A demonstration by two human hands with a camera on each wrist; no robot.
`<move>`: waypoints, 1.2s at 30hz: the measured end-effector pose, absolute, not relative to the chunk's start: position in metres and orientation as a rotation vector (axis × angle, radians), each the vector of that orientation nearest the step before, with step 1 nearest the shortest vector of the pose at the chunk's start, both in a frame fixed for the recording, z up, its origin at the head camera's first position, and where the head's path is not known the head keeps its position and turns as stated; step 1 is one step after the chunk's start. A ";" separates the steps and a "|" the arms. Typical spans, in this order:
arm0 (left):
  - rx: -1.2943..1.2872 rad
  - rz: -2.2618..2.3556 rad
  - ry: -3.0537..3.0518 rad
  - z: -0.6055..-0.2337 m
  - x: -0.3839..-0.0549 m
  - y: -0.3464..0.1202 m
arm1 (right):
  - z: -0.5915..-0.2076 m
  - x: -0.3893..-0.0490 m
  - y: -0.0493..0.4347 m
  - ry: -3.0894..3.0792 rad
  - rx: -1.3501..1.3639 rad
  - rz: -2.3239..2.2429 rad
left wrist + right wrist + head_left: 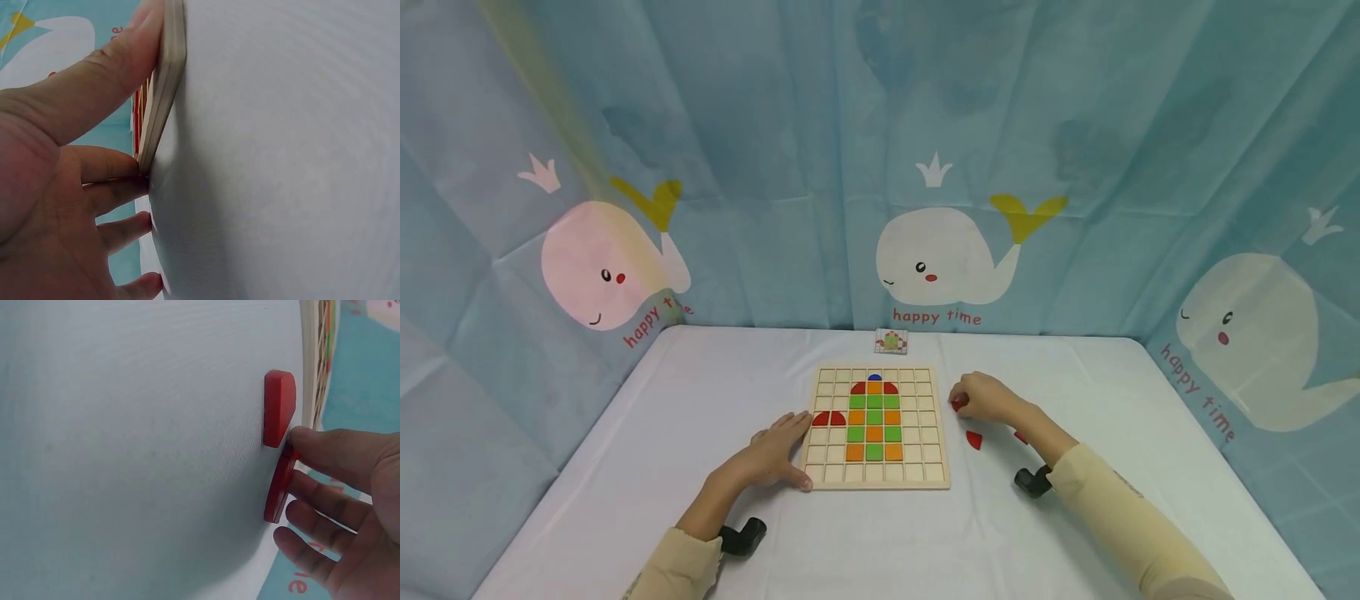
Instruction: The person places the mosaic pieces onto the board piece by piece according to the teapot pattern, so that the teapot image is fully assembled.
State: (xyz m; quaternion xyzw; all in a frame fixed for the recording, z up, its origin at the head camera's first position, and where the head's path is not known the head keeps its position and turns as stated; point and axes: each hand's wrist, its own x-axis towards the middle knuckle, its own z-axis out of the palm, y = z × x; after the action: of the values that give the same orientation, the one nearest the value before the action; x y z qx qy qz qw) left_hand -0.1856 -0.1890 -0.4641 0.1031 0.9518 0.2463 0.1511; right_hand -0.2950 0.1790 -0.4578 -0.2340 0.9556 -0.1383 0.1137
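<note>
A wooden grid board lies on the table, with green and orange squares, red quarter-circle pieces and one blue half-round piece set in its cells. Along the board's left edge rests my left hand, fingers spread, its thumb touching the board near the front corner. Just right of the board, my right hand pinches a red curved piece between thumb and fingers. A red quarter-circle piece lies closer to me on the cloth. Another red piece is partly hidden by my right forearm.
Behind the board lies a small picture card with a similar coloured pattern. White cloth covers the table. A blue curtain with printed whales hangs round the back and sides.
</note>
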 end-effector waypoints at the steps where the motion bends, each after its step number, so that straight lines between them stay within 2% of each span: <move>1: 0.295 0.707 2.733 -0.464 -0.185 -0.189 | -0.458 -0.295 0.179 2.805 -0.678 -0.399; 36: 0.320 0.717 2.731 -0.463 -0.184 -0.190 | -0.455 -0.288 0.181 2.844 -0.626 -0.483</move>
State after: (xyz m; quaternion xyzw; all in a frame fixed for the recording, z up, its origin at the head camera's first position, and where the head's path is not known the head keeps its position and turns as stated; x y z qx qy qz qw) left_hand -0.1843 -0.1895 -0.4631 0.1113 0.9503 0.2496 0.1494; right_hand -0.2881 0.1810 -0.4550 -0.2110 0.9592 -0.1629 0.0945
